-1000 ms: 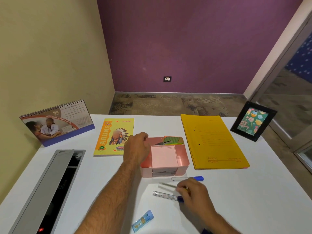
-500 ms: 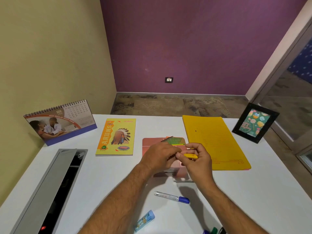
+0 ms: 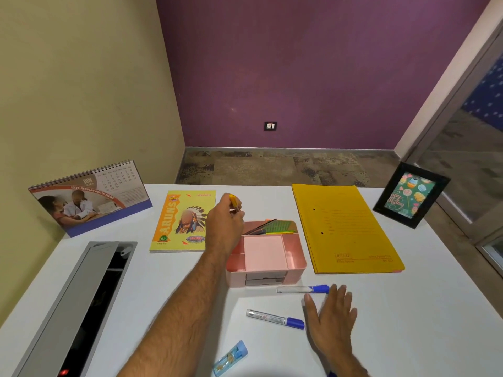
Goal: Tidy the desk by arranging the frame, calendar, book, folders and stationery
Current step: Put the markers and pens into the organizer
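Observation:
My left hand point(image 3: 225, 224) is closed on a yellow pen point(image 3: 233, 200), raised over the left back corner of the pink organizer point(image 3: 295, 263). The organizer's back slot holds pencils and green sticky notes point(image 3: 277, 227). My right hand point(image 3: 333, 318) hovers open and flat by the tip of a blue-capped marker point(image 3: 303, 289) lying in front of the organizer. A second blue marker point(image 3: 275, 319) lies nearer me. The desk calendar point(image 3: 89, 198) stands far left, the yellow book point(image 3: 183, 221) beside it, the yellow folders point(image 3: 344, 229) right of the organizer, the black picture frame point(image 3: 411, 195) far right.
A grey cable tray with an open lid point(image 3: 73, 303) is sunk into the white desk point(image 3: 168, 281) at the left. A small blue clear case point(image 3: 230, 357) lies near the front edge. Walls stand to the left and behind; a glass door is at the right.
The yellow pen passed from my right hand to my left, which lifted it toward the organizer's back left. My right hand dropped back to the desk beside the markers.

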Tool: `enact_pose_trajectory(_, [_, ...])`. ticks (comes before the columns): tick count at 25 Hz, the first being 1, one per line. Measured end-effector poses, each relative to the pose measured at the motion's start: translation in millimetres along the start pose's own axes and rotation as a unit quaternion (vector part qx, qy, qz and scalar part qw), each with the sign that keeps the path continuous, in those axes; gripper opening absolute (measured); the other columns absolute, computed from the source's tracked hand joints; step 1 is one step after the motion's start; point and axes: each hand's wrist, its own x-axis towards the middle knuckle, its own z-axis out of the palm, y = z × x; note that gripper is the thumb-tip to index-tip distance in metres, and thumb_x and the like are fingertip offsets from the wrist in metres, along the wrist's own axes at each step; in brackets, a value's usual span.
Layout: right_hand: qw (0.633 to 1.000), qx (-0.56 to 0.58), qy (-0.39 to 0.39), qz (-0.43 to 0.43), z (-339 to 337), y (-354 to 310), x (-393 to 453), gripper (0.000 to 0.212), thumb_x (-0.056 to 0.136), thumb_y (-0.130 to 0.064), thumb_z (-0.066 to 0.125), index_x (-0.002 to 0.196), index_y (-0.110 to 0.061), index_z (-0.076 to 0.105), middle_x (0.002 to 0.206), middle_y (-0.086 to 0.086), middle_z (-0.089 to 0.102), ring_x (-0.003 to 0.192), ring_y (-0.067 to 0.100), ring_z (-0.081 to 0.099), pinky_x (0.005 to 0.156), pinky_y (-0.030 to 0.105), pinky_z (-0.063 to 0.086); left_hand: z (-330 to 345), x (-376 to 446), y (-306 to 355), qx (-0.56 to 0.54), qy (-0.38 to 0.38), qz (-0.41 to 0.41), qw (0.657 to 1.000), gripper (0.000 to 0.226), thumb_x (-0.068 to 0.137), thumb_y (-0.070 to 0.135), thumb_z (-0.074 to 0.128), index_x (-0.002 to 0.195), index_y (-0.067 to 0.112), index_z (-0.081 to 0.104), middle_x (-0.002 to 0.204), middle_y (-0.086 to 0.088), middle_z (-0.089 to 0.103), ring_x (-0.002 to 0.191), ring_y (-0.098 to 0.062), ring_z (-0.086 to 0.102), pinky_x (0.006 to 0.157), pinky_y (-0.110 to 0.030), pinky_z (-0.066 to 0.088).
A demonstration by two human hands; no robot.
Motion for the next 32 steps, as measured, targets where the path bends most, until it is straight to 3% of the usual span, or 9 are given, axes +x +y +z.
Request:
enact_pose_trajectory(3, [0.998, -0.043, -0.042, 0.018, 4.7, 2.7, 0.4, 0.102, 0.075, -0.079, 0.002, 0.153, -0.013, -0.004, 0.161, 0.011, -0.013, 0.148, 0.031, -0.009, 0.117, 0.048, -0.005, 4.1, 3.3, -13.0, 0.046, -0.020, -0.024, 0.998, 0.015, 0.083, 0.009, 0.071, 0.086, 0.018, 0.060, 0.084, -0.001, 0.069, 0.079, -0.022, 0.065, 0.069, -0.035, 0.056])
enact_pose_trajectory(7, [0.996, -0.066, -0.054, 0.021, 6.6, 2.3, 2.6, 0.106, 0.071, -0.082, 0.000, 0.152, -0.014, -0.009, 0.160, 0.011, -0.017, 0.147, 0.031, -0.012, 0.117, 0.049, -0.007, 11.5, 4.0, -30.5, 0.059, -0.050, -0.044, 0.996, 0.020, 0.081, 0.000, 0.067, 0.082, 0.020, 0.064, 0.087, 0.001, 0.070, 0.082, -0.019, 0.065, 0.063, -0.021, 0.049])
enact_pose_trajectory(10, [0.995, -0.072, -0.063, 0.020, 7.0, 2.5, 3.4, 0.107, 0.070, -0.083, 0.000, 0.152, -0.014, -0.010, 0.160, 0.011, -0.018, 0.147, 0.031, -0.013, 0.116, 0.050, -0.008, 15.2, 2.8, -35.9, 0.069, -0.072, -0.044, 0.994, 0.021, 0.081, 0.000, 0.065, 0.083, 0.020, 0.067, 0.087, 0.000, 0.072, 0.082, -0.020, 0.065, 0.070, -0.030, 0.055])
enact_pose_trajectory(14, [0.994, -0.078, -0.071, 0.020, 5.2, 1.5, 3.6, 0.108, 0.068, -0.083, -0.001, 0.151, -0.014, -0.012, 0.159, 0.011, -0.020, 0.147, 0.031, -0.015, 0.116, 0.050, -0.009, 16.6, -0.3, -41.7, 0.077, -0.085, -0.040, 0.993, 0.025, 0.083, -0.001, 0.063, 0.099, 0.017, 0.070, 0.098, 0.000, 0.071, 0.090, -0.020, 0.064, 0.078, -0.031, 0.055])
enact_pose_trajectory(19, [0.993, -0.078, -0.085, 0.013, 2.9, 3.5, 3.9, 0.108, 0.068, -0.082, -0.001, 0.151, -0.014, -0.014, 0.158, 0.011, -0.023, 0.146, 0.031, -0.017, 0.116, 0.049, -0.009, 11.9, -6.2, -42.1, 0.074, -0.077, -0.057, 0.993, 0.027, 0.091, 0.003, 0.057, 0.113, 0.017, 0.065, 0.111, -0.002, 0.069, 0.095, -0.019, 0.062, 0.069, -0.021, 0.047])
enact_pose_trajectory(22, [0.993, -0.075, -0.095, 0.004, -0.2, 5.8, 4.6, 0.107, 0.069, -0.083, -0.001, 0.151, -0.015, -0.013, 0.159, 0.010, -0.022, 0.147, 0.030, -0.016, 0.117, 0.049, -0.007, 3.9, -13.0, -40.9, 0.078, -0.071, -0.043, 0.993, 0.026, 0.091, 0.005, 0.057, 0.112, 0.019, 0.064, 0.113, -0.002, 0.069, 0.094, -0.020, 0.062, 0.068, -0.023, 0.047])
enact_pose_trajectory(26, [0.991, -0.069, -0.112, -0.022, -13.0, 13.1, 5.5, 0.105, 0.070, -0.084, 0.003, 0.153, -0.020, -0.007, 0.160, 0.006, -0.018, 0.148, 0.028, -0.011, 0.119, 0.047, -0.001, -6.1, -27.7, -37.1, 0.075, -0.072, -0.044, 0.994, 0.027, 0.087, 0.008, 0.065, 0.111, 0.020, 0.063, 0.113, 0.002, 0.066, 0.095, -0.018, 0.060, 0.058, -0.014, 0.038])
enact_pose_trajectory(30, [0.987, -0.054, -0.136, -0.067, -36.5, 29.3, -4.2, 0.097, 0.073, -0.080, 0.008, 0.153, -0.025, -0.003, 0.162, -0.002, -0.008, 0.149, 0.021, 0.000, 0.120, 0.040, 0.006, -15.5, -52.5, -42.8, 0.102, -0.085, -0.015, 0.991, 0.027, 0.089, 0.023, 0.064, 0.116, 0.024, 0.061, 0.114, 0.007, 0.064, 0.105, -0.018, 0.056, 0.083, -0.034, 0.051])
enact_pose_trajectory(32, [0.987, -0.031, -0.135, -0.085, -40.3, 41.0, -14.6, 0.092, 0.076, -0.078, 0.013, 0.153, -0.028, -0.001, 0.162, -0.005, -0.004, 0.149, 0.017, 0.006, 0.119, 0.038, 0.009, -21.5, -71.1, -50.2, 0.121, -0.103, 0.002, 0.987, 0.027, 0.090, 0.027, 0.062, 0.117, 0.024, 0.061, 0.111, 0.010, 0.063, 0.104, -0.016, 0.056, 0.086, -0.035, 0.051])
